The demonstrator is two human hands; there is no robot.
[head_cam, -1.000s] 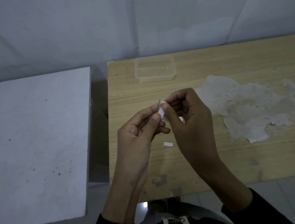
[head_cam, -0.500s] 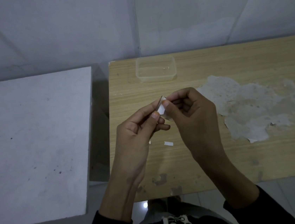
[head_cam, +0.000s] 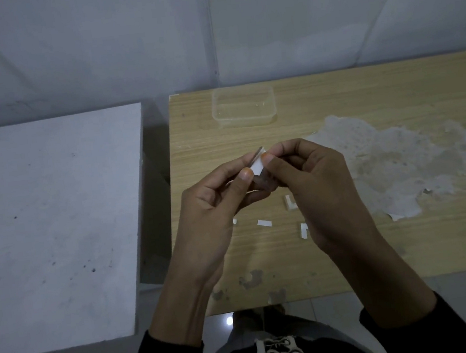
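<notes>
Worn wooden tabletop (head_cam: 350, 250), grey sheeting behind, a clear tub (head_cam: 214, 111) at the back, white scraps (head_cam: 264, 223) below our hands. Above it the fingers of our left hand (head_cam: 214, 204) and right hand (head_cam: 314, 184) pinch a small white-backed piece (head_cam: 258, 166). We seem to be peeling its backing; next, a slow, steady pull by the right while the left holds firm.

So the tub (head_cam: 244, 122) is sitting at the back of my table (head_cam: 350, 250), scraps (head_cam: 264, 223) are lying nearer me, and another table (head_cam: 51, 226) is standing off left.
</notes>
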